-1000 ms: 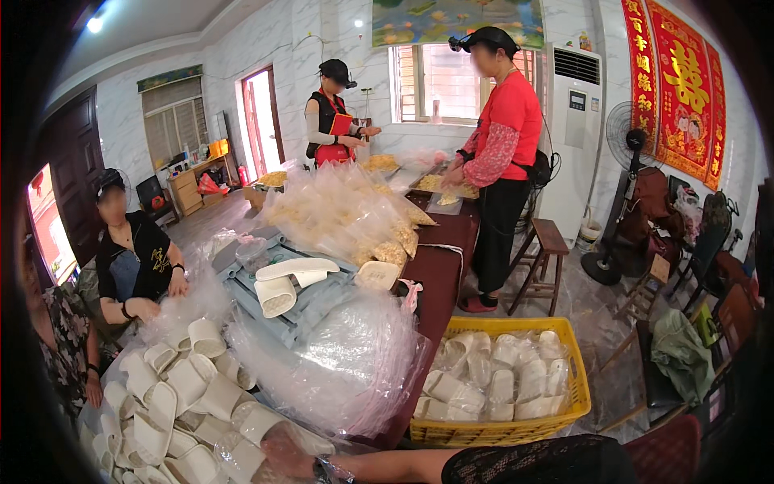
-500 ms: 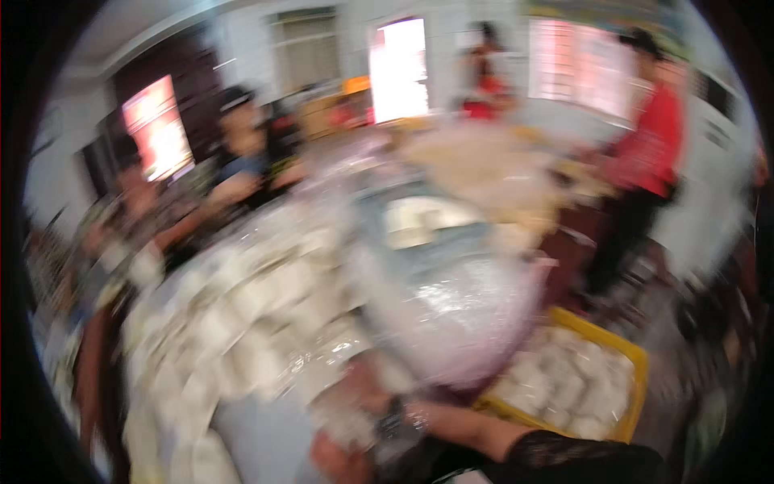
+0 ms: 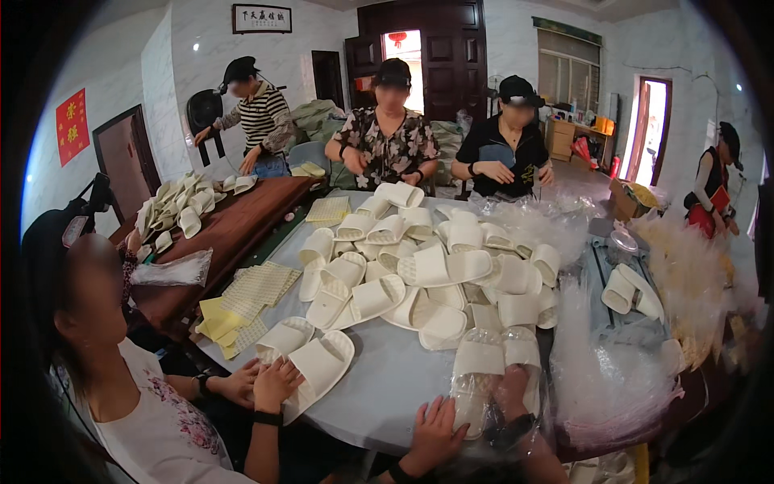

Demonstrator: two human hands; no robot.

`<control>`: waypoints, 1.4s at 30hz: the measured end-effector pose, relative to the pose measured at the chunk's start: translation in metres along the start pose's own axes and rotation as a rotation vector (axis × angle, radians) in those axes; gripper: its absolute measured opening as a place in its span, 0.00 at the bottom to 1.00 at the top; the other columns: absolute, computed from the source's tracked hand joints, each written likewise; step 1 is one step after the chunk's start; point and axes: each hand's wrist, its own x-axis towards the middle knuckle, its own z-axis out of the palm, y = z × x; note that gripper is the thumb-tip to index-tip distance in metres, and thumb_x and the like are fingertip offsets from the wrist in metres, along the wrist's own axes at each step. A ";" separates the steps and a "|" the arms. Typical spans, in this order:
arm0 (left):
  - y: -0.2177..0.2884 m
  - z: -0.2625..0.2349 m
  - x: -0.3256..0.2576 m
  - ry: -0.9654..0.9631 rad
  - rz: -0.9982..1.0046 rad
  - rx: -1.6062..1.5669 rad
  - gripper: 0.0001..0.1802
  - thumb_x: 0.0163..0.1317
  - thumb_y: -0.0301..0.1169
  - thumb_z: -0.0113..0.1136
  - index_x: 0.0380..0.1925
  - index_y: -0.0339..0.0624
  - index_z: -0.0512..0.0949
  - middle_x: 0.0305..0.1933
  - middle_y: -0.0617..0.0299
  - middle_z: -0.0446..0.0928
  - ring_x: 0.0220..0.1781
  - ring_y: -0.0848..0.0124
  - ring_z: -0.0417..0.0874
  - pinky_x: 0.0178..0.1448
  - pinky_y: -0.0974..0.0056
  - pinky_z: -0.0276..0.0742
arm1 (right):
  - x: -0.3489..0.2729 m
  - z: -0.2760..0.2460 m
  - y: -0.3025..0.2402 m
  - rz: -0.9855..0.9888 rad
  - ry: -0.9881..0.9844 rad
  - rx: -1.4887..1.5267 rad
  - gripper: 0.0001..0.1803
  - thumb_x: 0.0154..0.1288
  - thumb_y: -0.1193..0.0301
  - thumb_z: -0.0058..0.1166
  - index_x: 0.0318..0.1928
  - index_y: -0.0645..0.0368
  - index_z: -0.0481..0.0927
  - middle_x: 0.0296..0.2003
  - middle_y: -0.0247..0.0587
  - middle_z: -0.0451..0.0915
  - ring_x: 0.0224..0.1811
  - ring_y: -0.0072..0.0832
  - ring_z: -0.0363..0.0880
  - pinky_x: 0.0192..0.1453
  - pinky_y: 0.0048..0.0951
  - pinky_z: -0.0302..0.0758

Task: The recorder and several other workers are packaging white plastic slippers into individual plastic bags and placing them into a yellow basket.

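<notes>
In front of me lies a pair of cream open-toe slippers (image 3: 476, 363) in a clear plastic bag at the table's near edge. My right hand (image 3: 512, 394) is closed on the right slipper (image 3: 522, 348) of this pair, its fingers partly hidden by shiny plastic. Beside the left slipper's near end, my left hand (image 3: 437, 434) is open, fingers spread and fingertips close to the bag. A big heap of loose cream slippers (image 3: 431, 262) covers the middle of the grey table (image 3: 367, 391).
At left, a co-worker's hands (image 3: 274, 383) rest on another slipper pair (image 3: 318, 363). Yellow printed sheets (image 3: 250, 298) lie beyond. Clear plastic bags (image 3: 597, 363) pile up at right. A brown table (image 3: 242, 222) holds more slippers. Several people stand around. A yellow crate (image 3: 641, 464) shows lower right.
My view has swung left and sharpened from a motion blur. My hands appear farther right in the picture, and the left has opened beside the bagged slippers.
</notes>
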 end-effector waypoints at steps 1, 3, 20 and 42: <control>0.000 0.001 0.002 0.009 0.014 -0.008 0.31 0.59 0.42 0.59 0.55 0.27 0.69 0.55 0.45 0.75 0.62 0.51 0.72 0.65 0.46 0.60 | 0.000 0.001 0.001 -0.024 0.042 0.035 0.16 0.49 0.64 0.62 0.25 0.68 0.78 0.23 0.58 0.78 0.31 0.53 0.80 0.40 0.46 0.75; 0.001 0.002 0.001 0.005 0.027 -0.024 0.31 0.59 0.42 0.59 0.55 0.26 0.69 0.55 0.45 0.75 0.62 0.51 0.72 0.65 0.46 0.60 | 0.002 -0.003 0.001 0.013 0.000 -0.008 0.16 0.49 0.64 0.62 0.25 0.68 0.79 0.23 0.58 0.78 0.30 0.53 0.79 0.39 0.46 0.75; 0.001 0.003 0.006 0.003 0.049 -0.019 0.31 0.59 0.41 0.60 0.53 0.25 0.70 0.54 0.44 0.76 0.62 0.50 0.72 0.65 0.44 0.59 | 0.003 -0.008 -0.002 0.052 -0.067 -0.052 0.14 0.47 0.67 0.61 0.26 0.67 0.79 0.26 0.60 0.78 0.33 0.55 0.78 0.40 0.47 0.74; 0.003 0.000 0.008 0.070 0.091 -0.065 0.31 0.58 0.35 0.62 0.55 0.22 0.67 0.53 0.40 0.76 0.60 0.46 0.73 0.63 0.42 0.62 | 0.010 -0.018 -0.013 0.101 -0.124 -0.049 0.18 0.47 0.66 0.64 0.31 0.70 0.78 0.30 0.61 0.80 0.37 0.55 0.79 0.44 0.46 0.75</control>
